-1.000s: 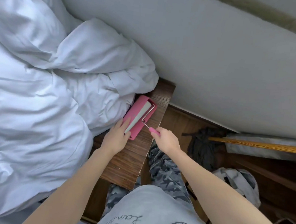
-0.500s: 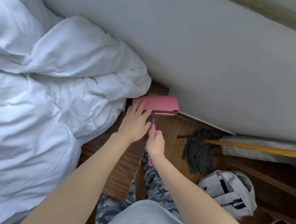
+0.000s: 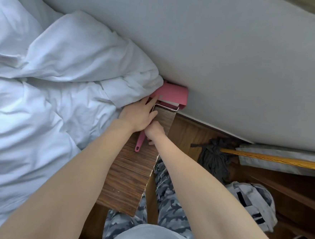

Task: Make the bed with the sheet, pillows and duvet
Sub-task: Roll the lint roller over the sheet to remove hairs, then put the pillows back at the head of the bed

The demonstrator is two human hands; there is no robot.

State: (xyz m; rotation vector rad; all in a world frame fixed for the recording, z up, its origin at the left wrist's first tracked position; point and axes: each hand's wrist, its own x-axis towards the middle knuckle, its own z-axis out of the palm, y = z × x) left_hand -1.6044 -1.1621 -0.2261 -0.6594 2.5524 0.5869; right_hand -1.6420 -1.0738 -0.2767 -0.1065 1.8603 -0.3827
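A rumpled white duvet (image 3: 61,103) fills the left of the view, bunched against the pale wall (image 3: 231,59). A pink lint roller (image 3: 173,95) lies across the far end of the wooden bed board (image 3: 130,177), tight against the wall beside the duvet's corner. My left hand (image 3: 139,114) rests on the roller's pink cover with its fingers stretched out. Just behind it, my right hand (image 3: 155,131) grips the roller's pink handle, whose end (image 3: 138,146) sticks out below my fist. No pillows or sheet can be told apart from the duvet.
On the wooden floor to the right lies a grey mop head (image 3: 215,157) with a yellow wooden pole (image 3: 271,159). A grey-and-white bag (image 3: 253,202) sits below it. My legs in patterned trousers stand beside the board.
The lint roller has moved from the middle of the board up to the wall and turned crosswise. Both hands went with it, and the view shifted forward.
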